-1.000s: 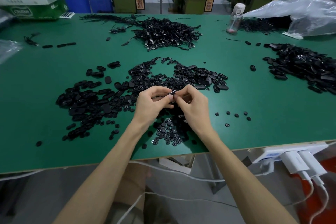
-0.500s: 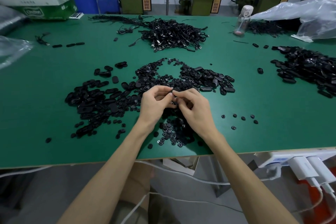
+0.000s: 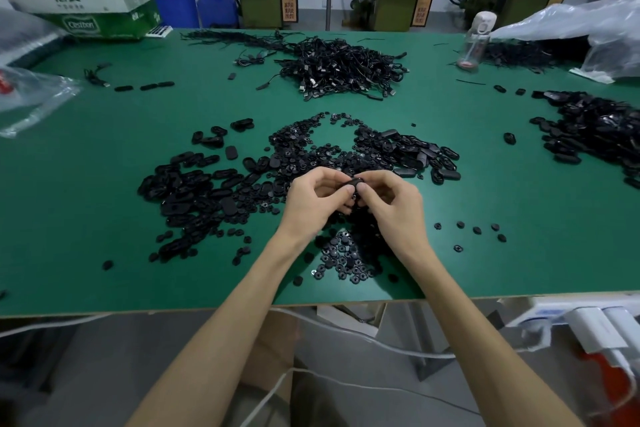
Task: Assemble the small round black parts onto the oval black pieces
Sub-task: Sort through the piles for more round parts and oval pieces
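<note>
Oval piece [image 3: 354, 183], black, is sitting pinched between our two hands, just above the counter [image 3: 104, 218]. We are closing the left hand [image 3: 317, 198] on its left end with thumb and forefinger, and the right hand [image 3: 393, 201] is clamping its right end the same way, thumbs meeting on top. Whether a round part is already seated on it, we cannot tell, since the fingertips are covering most of it.

Directly under the grip and toward us, we are looking at a heap of round parts [image 3: 346, 256], small black discs with centre holes. Beyond the grip, more round parts [image 3: 311, 149] are spreading in a wide patch, running into a cluster of ovals [image 3: 415, 152] to the far right of it. Left of the grip, a big scatter of ovals [image 3: 194, 191] is lying flat on the green surface. A few stray discs [image 3: 478, 230] are sitting apart to the right of the grip.

Well beyond the grip, a tangle of black cables [image 3: 343, 69] is piled up. Far right, another dark pile [image 3: 595, 128] is lying near a clear plastic bag [image 3: 571, 31], with a small bottle [image 3: 476, 40] standing beside it. Far left, a green and white carton [image 3: 97, 7] is resting at the back corner.
</note>
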Available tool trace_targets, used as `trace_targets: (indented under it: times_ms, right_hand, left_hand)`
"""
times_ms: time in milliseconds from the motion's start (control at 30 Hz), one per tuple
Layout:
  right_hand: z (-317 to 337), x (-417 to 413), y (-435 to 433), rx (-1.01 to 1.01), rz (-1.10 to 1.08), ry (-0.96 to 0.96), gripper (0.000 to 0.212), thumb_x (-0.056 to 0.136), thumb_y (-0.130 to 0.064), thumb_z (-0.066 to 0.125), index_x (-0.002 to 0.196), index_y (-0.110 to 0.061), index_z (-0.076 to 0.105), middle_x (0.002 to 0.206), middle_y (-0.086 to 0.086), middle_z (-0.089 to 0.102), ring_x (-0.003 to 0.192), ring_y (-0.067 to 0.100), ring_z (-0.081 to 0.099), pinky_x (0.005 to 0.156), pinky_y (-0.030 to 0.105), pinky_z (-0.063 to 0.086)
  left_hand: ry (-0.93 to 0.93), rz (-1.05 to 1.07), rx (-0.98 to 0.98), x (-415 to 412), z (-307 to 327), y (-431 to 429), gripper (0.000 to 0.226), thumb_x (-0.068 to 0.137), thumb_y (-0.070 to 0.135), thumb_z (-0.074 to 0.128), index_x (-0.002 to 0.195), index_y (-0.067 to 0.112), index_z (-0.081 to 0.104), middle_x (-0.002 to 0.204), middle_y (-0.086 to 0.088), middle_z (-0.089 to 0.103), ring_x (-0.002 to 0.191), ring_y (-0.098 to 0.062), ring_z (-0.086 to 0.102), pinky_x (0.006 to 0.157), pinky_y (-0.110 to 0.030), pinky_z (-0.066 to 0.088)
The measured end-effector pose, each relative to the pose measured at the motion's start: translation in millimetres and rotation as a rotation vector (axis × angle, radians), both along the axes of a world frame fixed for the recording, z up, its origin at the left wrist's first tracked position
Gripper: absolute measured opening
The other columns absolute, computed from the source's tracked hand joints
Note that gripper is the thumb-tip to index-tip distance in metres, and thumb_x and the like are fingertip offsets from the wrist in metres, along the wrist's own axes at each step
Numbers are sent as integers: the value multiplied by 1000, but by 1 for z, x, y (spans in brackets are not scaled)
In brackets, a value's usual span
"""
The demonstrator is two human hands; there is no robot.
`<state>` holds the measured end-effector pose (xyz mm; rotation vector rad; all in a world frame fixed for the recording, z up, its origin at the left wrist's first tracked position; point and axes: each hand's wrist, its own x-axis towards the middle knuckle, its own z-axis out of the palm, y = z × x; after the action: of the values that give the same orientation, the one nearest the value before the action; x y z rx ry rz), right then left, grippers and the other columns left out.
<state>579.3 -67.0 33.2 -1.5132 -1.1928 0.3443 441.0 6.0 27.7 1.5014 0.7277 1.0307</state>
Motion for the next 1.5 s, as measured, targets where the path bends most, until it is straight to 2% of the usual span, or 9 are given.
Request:
trace_targets:
  times_ms: [367, 533, 767, 933, 1100, 1200, 1300, 1367, 1500]
  right_hand:
    - [0, 0, -2, 40, 98, 47, 23, 91, -4, 74, 109, -18, 73, 84, -1, 75, 79, 16, 71, 80, 41, 59]
    - [-2, -1, 0, 35, 107, 18, 24, 90, 0, 73, 103, -19, 75, 85, -2, 75, 79, 16, 70, 78, 43, 58]
    - [-3, 1, 0, 53, 83, 8, 25, 89, 4, 69, 96, -19, 77, 89, -1, 72, 80, 14, 66, 74, 33, 53]
    - [-2, 2, 0, 55, 76, 64, 33, 90, 0, 66, 88, -29, 81, 90, 0, 67, 80, 16, 62, 70, 31, 50]
    - [0, 1, -1, 51, 102, 156, 32, 91, 1, 63, 91, -23, 83, 98, -1, 70, 86, 15, 68, 75, 31, 54]
    - [0, 1, -1, 66, 62, 167, 32, 92, 0, 61, 98, -23, 82, 103, -6, 73, 96, 17, 71, 83, 40, 58]
    - [-3, 6, 2, 80, -46, 224, 35, 94, -3, 61, 114, -26, 77, 119, -3, 68, 101, 16, 68, 90, 42, 58]
    - [-5, 12, 3, 94, -126, 348, 45, 94, -4, 60, 133, -26, 66, 135, -2, 59, 108, 10, 66, 94, 36, 58]
    - [-8, 20, 6, 24, -176, 482, 76, 94, -7, 61, 161, -26, 31, 165, -4, 32, 127, -1, 53, 116, 41, 42]
  left_hand:
    - [91, 29, 57, 1, 2, -2, 15, 92, -6, 68, 97, 7, 66, 89, -12, 73, 70, -16, 74, 68, -23, 60]
    - [118, 69, 76, 1, 2, -1, 17, 90, -8, 68, 93, 8, 63, 86, -10, 72, 68, -19, 73, 71, -29, 61]
    - [67, 33, 85, 0, 3, -1, 10, 93, -9, 68, 99, -2, 67, 90, -19, 74, 70, -17, 75, 69, -25, 61]
    - [5, 19, 49, 1, 1, 0, 7, 93, -4, 72, 99, -2, 69, 87, -18, 75, 76, -26, 76, 73, -35, 64]
    - [25, 48, 102, 1, -1, 2, 12, 92, 2, 75, 104, 0, 72, 94, -15, 77, 86, -27, 77, 82, -38, 63]
    - [85, 135, 205, 2, -1, 2, 14, 96, 5, 71, 109, 7, 75, 101, -3, 78, 95, -15, 75, 90, -32, 60]
    - [90, 276, 236, 1, 1, 2, 17, 102, 3, 59, 109, 11, 73, 100, 4, 76, 92, -6, 74, 86, -20, 57]
    - [104, 354, 240, 0, 1, 2, 22, 104, 2, 54, 108, 13, 72, 99, 6, 74, 88, -5, 72, 83, -17, 55]
    - [161, 397, 300, 1, 1, -1, 26, 102, -2, 50, 105, 15, 70, 98, 5, 72, 89, -5, 69, 82, -18, 55]
